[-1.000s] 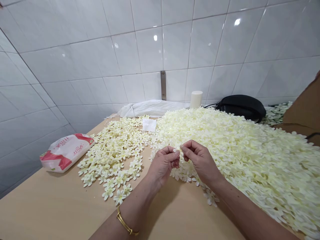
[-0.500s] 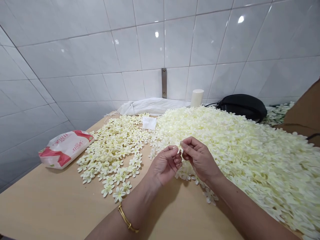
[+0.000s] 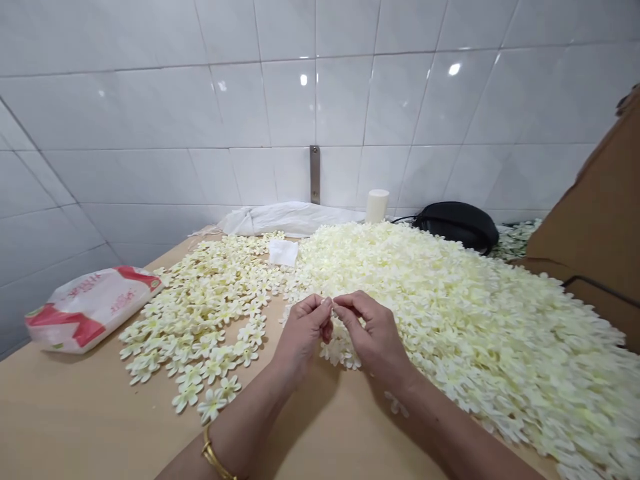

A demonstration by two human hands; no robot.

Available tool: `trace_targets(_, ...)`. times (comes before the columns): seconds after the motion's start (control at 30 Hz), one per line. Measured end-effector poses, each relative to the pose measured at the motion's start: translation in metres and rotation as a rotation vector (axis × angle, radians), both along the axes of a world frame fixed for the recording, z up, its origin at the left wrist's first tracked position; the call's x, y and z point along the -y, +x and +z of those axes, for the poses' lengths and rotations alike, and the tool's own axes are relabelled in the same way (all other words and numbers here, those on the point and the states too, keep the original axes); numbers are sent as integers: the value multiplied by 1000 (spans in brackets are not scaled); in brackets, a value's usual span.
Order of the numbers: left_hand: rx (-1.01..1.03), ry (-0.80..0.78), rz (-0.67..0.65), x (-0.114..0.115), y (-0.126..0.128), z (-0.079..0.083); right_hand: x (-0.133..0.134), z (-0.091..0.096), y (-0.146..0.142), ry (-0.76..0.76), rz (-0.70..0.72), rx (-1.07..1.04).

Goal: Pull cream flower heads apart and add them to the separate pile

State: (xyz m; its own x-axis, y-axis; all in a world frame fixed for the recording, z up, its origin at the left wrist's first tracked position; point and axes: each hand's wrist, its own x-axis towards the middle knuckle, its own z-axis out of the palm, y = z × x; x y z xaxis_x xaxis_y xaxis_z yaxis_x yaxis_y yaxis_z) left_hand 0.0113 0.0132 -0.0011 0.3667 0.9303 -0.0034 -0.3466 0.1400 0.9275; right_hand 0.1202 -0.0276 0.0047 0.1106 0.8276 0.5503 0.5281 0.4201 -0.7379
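My left hand [image 3: 301, 333] and my right hand [image 3: 369, 335] meet fingertip to fingertip just above the wooden table [image 3: 90, 420]. Both are closed in a pinch on a small cream-white fabric flower [image 3: 331, 304] between them, most of it hidden by the fingers. A large heap of the same flowers [image 3: 450, 307] lies to the right and behind the hands. A thinner spread of single flowers [image 3: 205, 313] lies flat to the left. A gold bangle [image 3: 216, 460] is on my left wrist.
A red and white plastic packet [image 3: 85, 307] lies at the far left. By the tiled wall are a white bag [image 3: 285, 219], a white cylinder [image 3: 377, 205] and a black pouch [image 3: 457, 225]. A brown cardboard box [image 3: 595, 227] stands at the right. A small white square [image 3: 283, 253] rests among the flowers.
Both hands stay pinched together on the flower and have drifted slightly left and down in the picture as the head camera shifted right. The fingers have worked the flower a little.
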Motion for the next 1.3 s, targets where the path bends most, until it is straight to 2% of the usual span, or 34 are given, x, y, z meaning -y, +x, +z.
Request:
trace_targets(0.1, 23, 8, -14, 0, 0, 0, -1, -2, 0, -97, 18, -103)
trace_targets(0.3, 16, -16, -15, -1, -1, 1, -2, 0, 0, -234, 148, -325)
trace_targets(0.47, 65, 12, -144, 0, -2, -1, -5, 5, 7, -262, 164, -384)
trace_targets(0.6, 15, 2, -138, 1, -2, 0, -7, 1, 11, -251, 100, -289)
trace_targets(0.77, 37, -95, -63, -1, -2, 2, -7, -2, 11, -118, -15, -24)
trace_targets(0.93, -3, -87, -25, -3, -3, 1, -9, -3, 14, -73, 18, 168)
trace_targets(1.03, -43, -57, -14, -2, -3, 2, -8, -2, 14, -87, -24, 185)
trace_targets(1.13, -94, -17, 16, 0, -3, 4, -7, -1, 14, -34, -93, 180)
trace_targets(1.23, -108, 31, 12, 2, -3, 6, -5, 1, 13, 5, -46, 178)
trace_targets(1.3, -104, 67, -23, 2, -4, 6, -4, 3, 14, -30, -11, 144)
